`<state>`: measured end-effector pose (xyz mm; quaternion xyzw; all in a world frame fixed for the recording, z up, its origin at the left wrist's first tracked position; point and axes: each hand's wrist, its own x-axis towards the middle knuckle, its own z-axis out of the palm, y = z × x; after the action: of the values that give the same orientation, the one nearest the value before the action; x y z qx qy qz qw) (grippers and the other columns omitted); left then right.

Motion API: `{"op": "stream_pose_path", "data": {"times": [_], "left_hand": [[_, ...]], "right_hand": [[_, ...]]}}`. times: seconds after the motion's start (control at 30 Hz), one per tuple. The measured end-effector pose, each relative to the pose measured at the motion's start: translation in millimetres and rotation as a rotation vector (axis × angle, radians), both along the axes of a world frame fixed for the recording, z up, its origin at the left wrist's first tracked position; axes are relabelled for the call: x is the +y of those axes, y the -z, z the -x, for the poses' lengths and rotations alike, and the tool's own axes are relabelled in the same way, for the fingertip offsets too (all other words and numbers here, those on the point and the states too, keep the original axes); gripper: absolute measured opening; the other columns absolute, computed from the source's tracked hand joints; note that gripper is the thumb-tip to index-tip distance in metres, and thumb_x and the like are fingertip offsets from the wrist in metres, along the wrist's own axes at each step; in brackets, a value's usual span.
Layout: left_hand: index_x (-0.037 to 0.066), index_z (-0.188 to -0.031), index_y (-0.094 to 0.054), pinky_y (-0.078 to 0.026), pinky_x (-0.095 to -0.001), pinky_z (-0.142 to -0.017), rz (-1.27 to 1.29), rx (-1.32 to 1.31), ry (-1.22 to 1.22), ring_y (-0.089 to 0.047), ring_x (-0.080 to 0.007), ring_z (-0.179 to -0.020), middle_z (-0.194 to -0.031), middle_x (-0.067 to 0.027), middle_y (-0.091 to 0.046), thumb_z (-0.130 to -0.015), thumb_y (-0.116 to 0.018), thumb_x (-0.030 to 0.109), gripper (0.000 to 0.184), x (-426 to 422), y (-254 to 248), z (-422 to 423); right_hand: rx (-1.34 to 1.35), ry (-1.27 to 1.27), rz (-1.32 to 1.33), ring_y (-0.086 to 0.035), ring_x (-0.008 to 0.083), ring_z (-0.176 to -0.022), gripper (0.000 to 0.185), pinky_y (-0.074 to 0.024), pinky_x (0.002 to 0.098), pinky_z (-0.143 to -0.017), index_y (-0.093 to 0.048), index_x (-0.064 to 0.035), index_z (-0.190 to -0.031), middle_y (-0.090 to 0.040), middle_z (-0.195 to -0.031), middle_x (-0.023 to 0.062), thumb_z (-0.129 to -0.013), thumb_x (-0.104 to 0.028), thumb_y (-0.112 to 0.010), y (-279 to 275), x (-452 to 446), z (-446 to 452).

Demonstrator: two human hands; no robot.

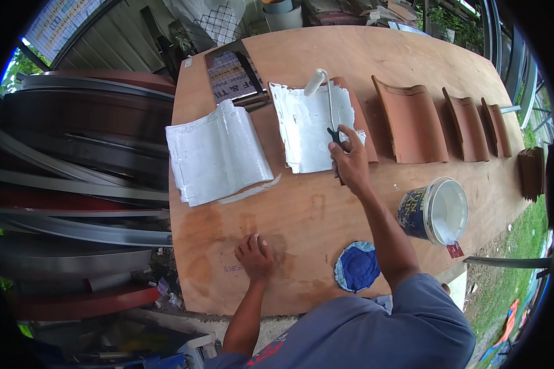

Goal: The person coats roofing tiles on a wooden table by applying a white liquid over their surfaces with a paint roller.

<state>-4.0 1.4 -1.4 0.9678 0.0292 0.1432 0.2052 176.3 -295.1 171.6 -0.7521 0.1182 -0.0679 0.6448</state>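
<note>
Showing ragged-edged white over terracotta: tile (301,138) beneath right hand (351,161)

- An open-air workshop or yard, I'd say.
- Long panels (80,120) stacked down the left.
- A big plywood worktable (311,243) mid-frame, clay tiles (414,126) and a paint bucket (414,215) on it.
- Grass (501,292) outside, toward the lower right edge.
</note>
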Motion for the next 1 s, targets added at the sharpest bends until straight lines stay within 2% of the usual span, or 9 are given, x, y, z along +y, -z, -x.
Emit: {"op": "stream_pose_path", "data": {"times": [0.1,0.13,0.2,0.27,0.4,0.63,0.83,0.93,1.0], "left_hand": [[0.003,-0.128,-0.065,-0.038,-0.0558,-0.11,0.003,-0.002,-0.003,-0.048,-0.041,-0.126,-0.134,-0.0171,-0.057,-0.095,-0.066,0.023,0.038,0.4,0.8,-2.0],[0.004,-0.128,-0.065,-0.039,-0.0559,-0.11,-0.012,-0.003,-0.007,-0.048,-0.0411,-0.126,-0.134,-0.017,-0.057,-0.095,-0.066,0.023,0.038,0.1,0.9,-2.9],[0.004,-0.128,-0.065,-0.039,-0.056,-0.11,-0.033,-0.001,-0.003,-0.048,-0.0413,-0.126,-0.134,-0.017,-0.057,-0.095,-0.066,0.023,0.038,0.6,-0.1,1.4],[0.004,-0.128,-0.065,-0.039,-0.0558,-0.11,-0.004,-0.011,-0.001,-0.048,-0.0413,-0.126,-0.133,-0.0165,-0.057,-0.095,-0.066,0.022,0.037,-0.9,-1.0,-0.7],[0.005,-0.128,-0.065,-0.039,-0.0558,-0.11,0.007,-0.002,-0.006,-0.048,-0.0412,-0.126,-0.134,-0.016,-0.057,-0.096,-0.066,0.022,0.037,-0.6,-2.0,-1.1],[0.006,-0.129,-0.065,-0.039,-0.0564,-0.11,0.008,-0.007,-0.007,-0.049,-0.0405,-0.125,-0.135,-0.0152,-0.057,-0.097,-0.065,0.023,0.035,-0.4,-1.9,-0.6],[0.004,-0.128,-0.065,-0.038,-0.0557,-0.111,-0.017,0.005,-0.015,-0.048,-0.0407,-0.127,-0.135,-0.015,-0.057,-0.097,-0.066,0.023,0.036,-2.3,-3.3,0.9],[0.004,-0.127,-0.065,-0.038,-0.0556,-0.111,-0.018,-0.005,-0.015,-0.048,-0.0408,-0.127,-0.136,-0.0147,-0.057,-0.097,-0.065,0.023,0.036,-1.4,0.0,0.1],[0.004,-0.127,-0.066,-0.038,-0.0555,-0.111,-0.02,-0.012,-0.016,-0.048,-0.0408,-0.127,-0.136,-0.0146,-0.057,-0.097,-0.065,0.024,0.036,0.2,1.3,0.6]], "right_hand": [[-0.024,0.021,-0.507,-0.057,0.0124,-0.057,0.056,-0.0457,0.0324,-0.044,-0.041,0.0008,-0.153,-0.059,-0.077,0.0066,-0.103,-0.013,-0.064,23.4,31.8,-3.6],[-0.021,0.022,-0.509,-0.057,0.0124,-0.057,0.056,-0.0457,0.0324,-0.044,-0.041,0.0008,-0.153,-0.059,-0.077,0.0066,-0.103,-0.013,-0.064,29.3,40.7,-11.6],[0.038,0.061,-0.682,-0.058,0.0131,-0.057,0.057,-0.0459,0.0325,-0.044,-0.041,0.0024,-0.152,-0.059,-0.076,0.0064,-0.103,-0.014,-0.064,38.2,55.5,-36.6],[0.062,0.083,-0.572,-0.055,0.0117,-0.055,0.052,-0.0465,0.0316,-0.046,-0.047,-0.0022,-0.15,-0.06,-0.079,0.0051,-0.103,-0.014,-0.066,43.4,68.7,-61.1],[-0.011,0.04,-0.291,-0.06,0.015,-0.057,0.058,-0.0488,0.033,-0.048,-0.046,0.0039,-0.15,-0.064,-0.082,0.0108,-0.099,-0.011,-0.068,61.0,77.6,-100.3],[0.041,0.019,-0.205,-0.059,0.0148,-0.056,0.057,-0.0496,0.0335,-0.047,-0.048,0.0017,-0.149,-0.064,-0.082,0.0107,-0.098,-0.011,-0.069,61.4,57.0,-116.3],[0.037,0.007,-0.28,-0.056,0.0144,-0.053,0.059,-0.0466,0.0325,-0.044,-0.047,0.0029,-0.151,-0.064,-0.081,0.0103,-0.098,-0.011,-0.07,60.0,50.9,-109.4],[0.01,-0.056,-0.123,-0.058,0.0147,-0.054,0.058,-0.0463,0.0331,-0.045,-0.048,0.0003,-0.151,-0.066,-0.082,0.0119,-0.099,-0.011,-0.07,55.7,56.0,-88.4],[0.01,-0.042,-0.124,-0.058,0.0145,-0.054,0.057,-0.0456,0.0331,-0.044,-0.048,-0.0003,-0.151,-0.066,-0.081,0.0116,-0.099,-0.011,-0.07,62.1,57.9,-71.6]]}}
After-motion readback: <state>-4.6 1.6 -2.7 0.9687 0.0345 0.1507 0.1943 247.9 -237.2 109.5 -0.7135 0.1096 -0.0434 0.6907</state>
